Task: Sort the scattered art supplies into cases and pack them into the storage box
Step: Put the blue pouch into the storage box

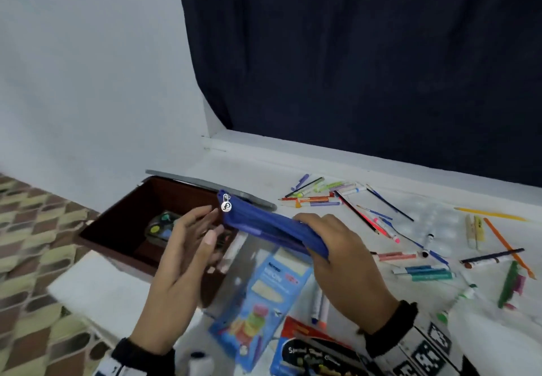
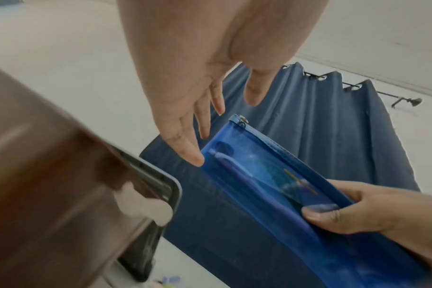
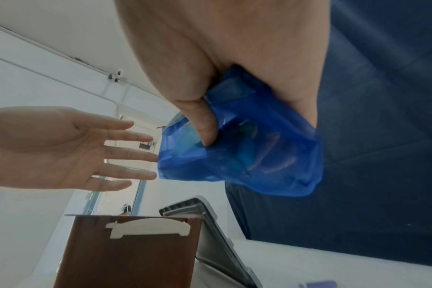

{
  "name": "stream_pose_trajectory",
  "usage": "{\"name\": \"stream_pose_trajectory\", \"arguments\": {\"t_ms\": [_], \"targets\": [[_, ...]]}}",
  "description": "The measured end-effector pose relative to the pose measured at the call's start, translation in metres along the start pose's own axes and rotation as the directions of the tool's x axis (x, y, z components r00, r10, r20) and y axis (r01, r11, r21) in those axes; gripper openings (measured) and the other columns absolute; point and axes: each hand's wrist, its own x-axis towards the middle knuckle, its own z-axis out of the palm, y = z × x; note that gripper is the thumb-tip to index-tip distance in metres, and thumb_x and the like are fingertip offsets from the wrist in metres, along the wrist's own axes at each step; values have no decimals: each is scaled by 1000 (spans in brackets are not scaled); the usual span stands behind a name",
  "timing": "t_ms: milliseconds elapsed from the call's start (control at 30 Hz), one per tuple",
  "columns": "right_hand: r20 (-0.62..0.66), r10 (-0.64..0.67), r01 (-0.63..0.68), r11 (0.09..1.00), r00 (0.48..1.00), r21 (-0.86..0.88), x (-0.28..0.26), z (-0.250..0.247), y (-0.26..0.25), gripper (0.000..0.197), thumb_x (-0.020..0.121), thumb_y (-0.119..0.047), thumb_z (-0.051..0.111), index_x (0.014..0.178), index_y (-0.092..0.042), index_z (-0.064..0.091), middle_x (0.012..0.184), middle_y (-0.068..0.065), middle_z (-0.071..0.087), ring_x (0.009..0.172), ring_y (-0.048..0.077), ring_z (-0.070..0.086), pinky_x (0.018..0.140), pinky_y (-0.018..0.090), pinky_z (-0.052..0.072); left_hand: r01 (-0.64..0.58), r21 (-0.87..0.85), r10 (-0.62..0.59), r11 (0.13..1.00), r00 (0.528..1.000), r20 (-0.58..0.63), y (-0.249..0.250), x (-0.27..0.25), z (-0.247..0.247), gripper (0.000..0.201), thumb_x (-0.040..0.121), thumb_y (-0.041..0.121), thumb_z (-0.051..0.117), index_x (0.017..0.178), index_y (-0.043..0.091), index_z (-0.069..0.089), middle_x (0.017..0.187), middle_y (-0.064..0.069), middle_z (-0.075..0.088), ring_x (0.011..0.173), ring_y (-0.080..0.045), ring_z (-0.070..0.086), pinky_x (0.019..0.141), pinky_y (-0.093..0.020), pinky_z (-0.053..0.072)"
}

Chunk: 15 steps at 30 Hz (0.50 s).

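My right hand (image 1: 328, 246) grips one end of a blue mesh zip pouch (image 1: 264, 223) and holds it in the air above the table. The pouch (image 2: 271, 185) has pens inside and its zip pull (image 1: 226, 204) hangs at the far end. My left hand (image 1: 193, 234) is spread flat, fingers straight, just short of the pouch's free end (image 3: 185, 155), over the brown storage box (image 1: 117, 237). The fingertips (image 2: 195, 157) almost touch the pouch edge. A paint palette (image 1: 164, 226) lies in the box.
The grey lid (image 1: 211, 186) leans behind the box. Markers, pencils and brushes (image 1: 328, 195) lie scattered on the white table to the right, with a clear palette (image 1: 437, 226). Blue and red packets (image 1: 264, 296) lie near the front edge. A dark curtain (image 1: 366, 61) hangs behind.
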Motion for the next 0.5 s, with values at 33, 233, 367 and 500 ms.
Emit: {"name": "stream_pose_trajectory", "arguments": {"t_ms": [33, 233, 367, 500], "targets": [[-8, -18, 17, 1000, 1000, -16, 8, 8, -6, 50, 86, -6, 51, 124, -39, 50, 96, -5, 55, 81, 21, 56, 67, 44, 50, -2, 21, 2, 1000, 1000, 19, -2, 8, -13, 29, 101, 30, 53, 130, 29, 54, 136, 7, 61, 128, -17, 57, 98, -41, 49], [1, 20, -20, 986, 1000, -166, 51, 64, -50, 57, 78, -9, 49, 129, -31, 59, 99, -6, 54, 85, 20, 54, 70, 40, 45, -9, 241, -17, 971, 994, 104, -24, 47, -98, 25, 102, 35, 51, 126, 30, 58, 120, 8, 69, 116, -10, 63, 97, -26, 48], [79, 55, -32, 963, 995, -268, 80, 102, -75, 54, 77, -19, 47, 129, -28, 60, 99, 0, 56, 87, 24, 54, 72, 43, 45, 8, 329, -39, 944, 995, 89, -43, 81, -151, 27, 101, 46, 50, 126, 38, 57, 118, 11, 68, 113, -8, 65, 97, -34, 50], [107, 93, -41, 910, 990, -412, 100, 143, -73, 50, 77, -15, 62, 124, -30, 61, 94, 0, 56, 85, 28, 57, 71, 41, 42, 74, 278, -105, 958, 989, 100, -56, 114, -175, 33, 98, 54, 50, 125, 37, 58, 117, 8, 69, 110, -9, 66, 97, -43, 52]]}}
